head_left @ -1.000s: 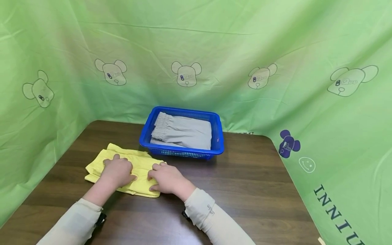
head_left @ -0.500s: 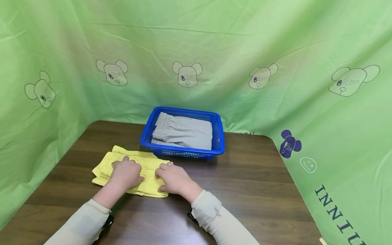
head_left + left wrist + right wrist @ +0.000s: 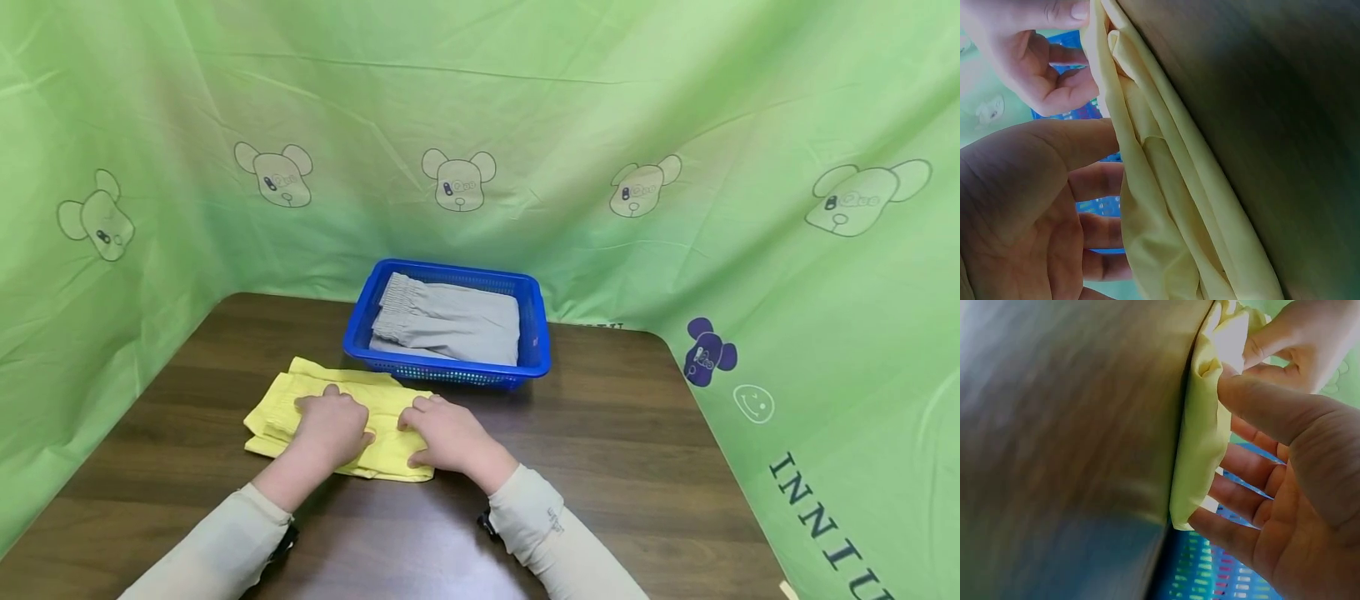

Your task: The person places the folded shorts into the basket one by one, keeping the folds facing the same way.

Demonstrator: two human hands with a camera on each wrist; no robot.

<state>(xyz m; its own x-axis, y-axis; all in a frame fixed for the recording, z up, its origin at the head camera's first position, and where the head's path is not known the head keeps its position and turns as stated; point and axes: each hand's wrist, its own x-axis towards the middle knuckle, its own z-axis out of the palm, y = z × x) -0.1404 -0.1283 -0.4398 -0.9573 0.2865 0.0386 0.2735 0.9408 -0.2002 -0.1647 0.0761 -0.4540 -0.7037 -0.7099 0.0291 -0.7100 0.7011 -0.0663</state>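
A folded yellow garment lies on the wooden table, in front of and left of the blue basket. On its middle rests my left hand, fingers spread and fingertips touching the top layer. My right hand touches the garment's right end with fingertips and thumb. In the left wrist view the left fingers are fairly straight against the stacked yellow layers. From the right wrist, the slightly bent right fingers meet the garment's folded edge. Neither hand curls around the cloth.
The blue plastic basket stands at the table's back edge, holding folded grey clothing with a gathered elastic band. Green printed curtains enclose the back and sides of the brown table.
Both hands have slid to the right across the table, and the yellow garment has moved along with them, still flat and folded. The basket has stayed in place.
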